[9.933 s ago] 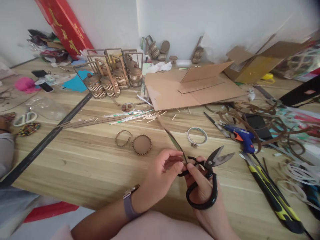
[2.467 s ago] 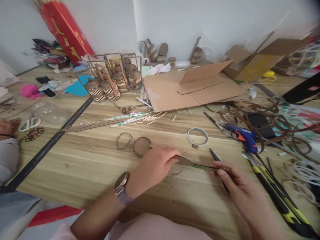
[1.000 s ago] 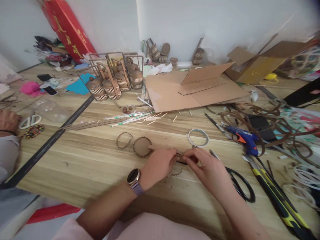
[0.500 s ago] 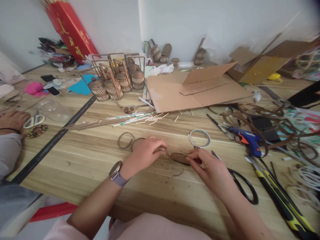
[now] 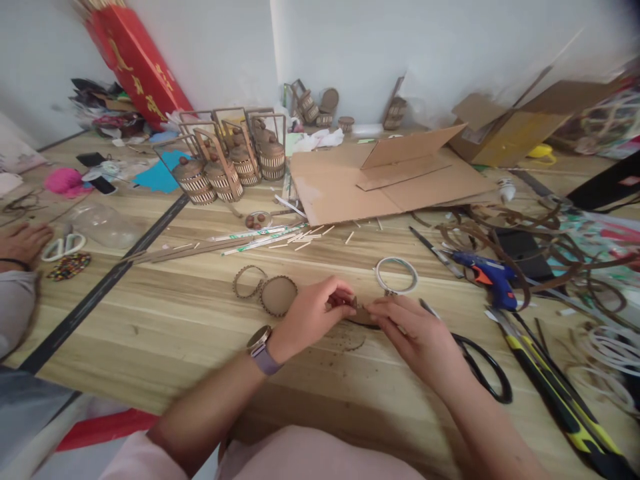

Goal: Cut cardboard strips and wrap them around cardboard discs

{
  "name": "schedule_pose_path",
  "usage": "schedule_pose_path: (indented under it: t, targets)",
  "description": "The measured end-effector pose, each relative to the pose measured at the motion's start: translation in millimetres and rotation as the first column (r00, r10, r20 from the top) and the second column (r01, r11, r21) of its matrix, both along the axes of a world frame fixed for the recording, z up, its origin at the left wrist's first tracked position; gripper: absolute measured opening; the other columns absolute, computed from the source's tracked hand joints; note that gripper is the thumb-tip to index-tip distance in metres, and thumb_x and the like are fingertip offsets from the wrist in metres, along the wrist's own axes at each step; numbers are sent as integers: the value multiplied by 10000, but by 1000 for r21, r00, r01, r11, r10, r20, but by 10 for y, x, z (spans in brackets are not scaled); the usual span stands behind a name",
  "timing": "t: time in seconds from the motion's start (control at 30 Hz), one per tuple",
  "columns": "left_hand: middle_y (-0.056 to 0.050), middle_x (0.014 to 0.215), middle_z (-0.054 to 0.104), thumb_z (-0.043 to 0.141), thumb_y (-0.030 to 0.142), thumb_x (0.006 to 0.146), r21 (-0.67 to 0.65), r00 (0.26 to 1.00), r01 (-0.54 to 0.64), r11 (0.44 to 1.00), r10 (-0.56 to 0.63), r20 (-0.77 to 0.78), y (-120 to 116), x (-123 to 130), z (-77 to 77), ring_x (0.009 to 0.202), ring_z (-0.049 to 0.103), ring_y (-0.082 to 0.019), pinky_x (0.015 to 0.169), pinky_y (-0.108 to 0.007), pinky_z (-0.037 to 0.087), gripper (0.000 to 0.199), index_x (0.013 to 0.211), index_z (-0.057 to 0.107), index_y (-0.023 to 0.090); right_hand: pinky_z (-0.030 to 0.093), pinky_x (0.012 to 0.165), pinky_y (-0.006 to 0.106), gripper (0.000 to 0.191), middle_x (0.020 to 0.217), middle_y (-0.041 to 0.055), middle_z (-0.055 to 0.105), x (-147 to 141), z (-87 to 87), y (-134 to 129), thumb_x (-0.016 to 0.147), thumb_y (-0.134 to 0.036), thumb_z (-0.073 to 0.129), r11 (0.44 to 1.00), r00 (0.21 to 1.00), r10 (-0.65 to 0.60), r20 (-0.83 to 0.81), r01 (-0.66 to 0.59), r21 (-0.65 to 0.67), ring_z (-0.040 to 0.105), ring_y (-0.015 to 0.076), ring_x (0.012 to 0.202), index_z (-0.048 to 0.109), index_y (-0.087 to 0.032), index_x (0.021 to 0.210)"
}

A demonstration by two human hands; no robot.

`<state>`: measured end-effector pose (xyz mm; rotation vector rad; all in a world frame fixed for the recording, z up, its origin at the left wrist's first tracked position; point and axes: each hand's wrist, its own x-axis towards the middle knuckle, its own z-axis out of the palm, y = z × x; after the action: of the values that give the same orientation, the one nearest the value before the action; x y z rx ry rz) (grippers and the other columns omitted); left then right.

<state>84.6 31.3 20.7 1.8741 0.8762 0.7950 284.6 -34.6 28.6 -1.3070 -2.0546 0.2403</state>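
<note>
My left hand [image 5: 320, 312], with a watch at the wrist, has its fingers closed on a small brown piece just above a brown disc [image 5: 364, 317]. The fingertips of my right hand [image 5: 407, 327] are pinched at the disc's right edge, partly hiding it. Both hands' fingertips nearly meet. Left of them lie a round brown piece with a beaded rim [image 5: 279, 296] and a thin brown ring [image 5: 249, 282]. Behind my right hand is a white hoop [image 5: 397, 275]. Dark crumbs are scattered on the wood below the disc.
Black-handled scissors [image 5: 483, 367], a blue glue gun [image 5: 487, 277] and a yellow-black cutter [image 5: 560, 407] lie right. Flat cardboard [image 5: 330, 183] and small lidded baskets [image 5: 273, 160] stand behind. Another person's hand [image 5: 23, 243] rests far left, near white scissors [image 5: 64, 247].
My left hand has moved right, toward my right hand, uncovering the beaded-rim piece. My right hand stays at the disc, its fingertips slightly farther left.
</note>
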Motion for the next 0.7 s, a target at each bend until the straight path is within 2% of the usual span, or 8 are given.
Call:
schedule_pose_path:
  t: [0.07, 0.17, 0.37, 0.53, 0.63, 0.7]
  targets:
    - [-9, 850, 724, 703, 119, 850, 134, 1000, 29, 991, -27, -16, -11, 5, -7, 800, 657, -146, 751, -241, 486, 78, 890, 676, 180, 561, 727, 256, 198, 914, 54, 739, -1, -7, -1, 933, -156, 498, 1000, 1000, 0, -2, 0, 27, 704, 162, 860, 679, -234, 950]
    - [-24, 834, 724, 662, 131, 893, 293, 998, 62, 954, -59, -21, -23, 10, -27, 814, 656, -156, 763, -254, 493, 67, 874, 706, 177, 556, 716, 251, 156, 876, 41, 736, -13, -27, -4, 923, -159, 524, 998, 1000, -19, -20, 20, 53, 700, 155, 816, 661, -227, 891]
    - [-55, 881, 730, 576, 208, 961, 448, 995, 87, 890, -58, -78, -45, 11, -79, 847, 640, -179, 781, -298, 515, 159, 976, 730, 170, 540, 647, 273, 131, 807, 25, 725, -24, -56, -22, 912, -205, 543, 997, 996, -82, -40, 82, -2, 689, 170, 752, 618, -234, 808]
    - [-73, 929, 718, 539, 219, 978, 464, 979, 146, 874, -60, -195, -65, 11, -40, 889, 631, -194, 812, -318, 510, 198, 1016, 727, 172, 535, 655, 288, 147, 790, 30, 718, -24, -52, -29, 910, -203, 533, 995, 994, -96, -50, 93, -44, 682, 177, 749, 613, -234, 791]
    - [-69, 913, 715, 565, 220, 965, 409, 973, 172, 896, -89, -213, -74, 16, 15, 896, 632, -198, 823, -314, 505, 162, 963, 718, 169, 533, 663, 283, 147, 798, 26, 716, -26, -44, -31, 906, -196, 536, 996, 995, -75, -68, 71, -53, 676, 170, 751, 614, -237, 788]
    - [-56, 902, 717, 601, 198, 942, 330, 979, 144, 933, -85, -187, -78, 17, 53, 890, 640, -190, 832, -303, 504, 108, 944, 706, 173, 532, 672, 278, 149, 813, 25, 716, -24, -46, -45, 910, -203, 533, 997, 996, -64, -67, 61, -50, 676, 168, 763, 612, -239, 788]
